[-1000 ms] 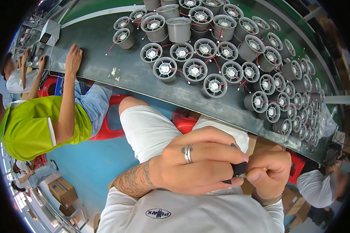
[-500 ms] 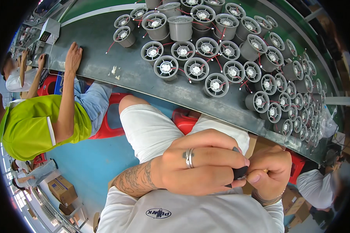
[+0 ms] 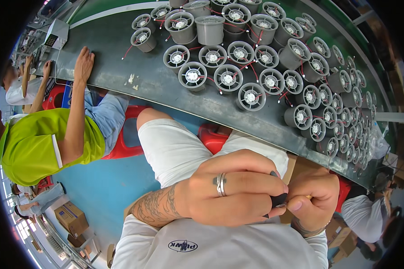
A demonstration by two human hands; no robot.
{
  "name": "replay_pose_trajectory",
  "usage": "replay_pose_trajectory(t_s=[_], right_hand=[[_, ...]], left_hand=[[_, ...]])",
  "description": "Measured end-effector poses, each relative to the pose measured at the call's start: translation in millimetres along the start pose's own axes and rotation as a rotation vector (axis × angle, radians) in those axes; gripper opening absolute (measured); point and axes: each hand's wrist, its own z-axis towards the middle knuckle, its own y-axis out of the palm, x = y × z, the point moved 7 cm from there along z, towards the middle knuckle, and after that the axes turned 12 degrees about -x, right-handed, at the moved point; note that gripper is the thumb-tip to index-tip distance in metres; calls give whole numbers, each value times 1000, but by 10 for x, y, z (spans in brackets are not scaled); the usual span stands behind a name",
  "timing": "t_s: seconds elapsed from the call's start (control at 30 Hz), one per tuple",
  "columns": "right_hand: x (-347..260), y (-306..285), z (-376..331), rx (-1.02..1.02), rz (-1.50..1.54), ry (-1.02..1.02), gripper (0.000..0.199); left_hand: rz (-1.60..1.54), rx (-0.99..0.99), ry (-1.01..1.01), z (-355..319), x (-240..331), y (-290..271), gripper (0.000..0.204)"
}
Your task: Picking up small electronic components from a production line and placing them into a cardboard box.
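My left hand (image 3: 233,190), with a ring on one finger, is held over my lap. Its fingers are bent and pressed together. A small black piece (image 3: 278,199) shows at its fingertips; whether it is gripped or covers a finger I cannot make out. Fingertip to fingertip with it, my right hand (image 3: 315,193) is closed in a pinch. A tiny yellow bit (image 3: 309,197) peeks out between its thumb and finger, too small to name. Whatever lies between the two hands is mostly hidden by the fingers.
Beyond my knees runs a dark workbench (image 3: 166,89) crowded with grey round fan-like housings (image 3: 252,96) with red wires. A co-worker in a green shirt (image 3: 49,143) rests a hand on the bench at left. Red stools (image 3: 132,130) and cardboard boxes (image 3: 72,219) stand around.
Both my hands have shifted very slightly to the right, still closed and together. At the far right, another person has moved a little.
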Motion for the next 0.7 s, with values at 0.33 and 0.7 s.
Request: replay_pose_trajectory(t_s=[0.33,0.7], right_hand=[[36,-23,-2,-47,17,58,11],[9,-9,32,-73,58,41,10]], left_hand=[[-44,2,-1,20,-21,-6,40],[-105,-41,52,32,-5,-5,25]])
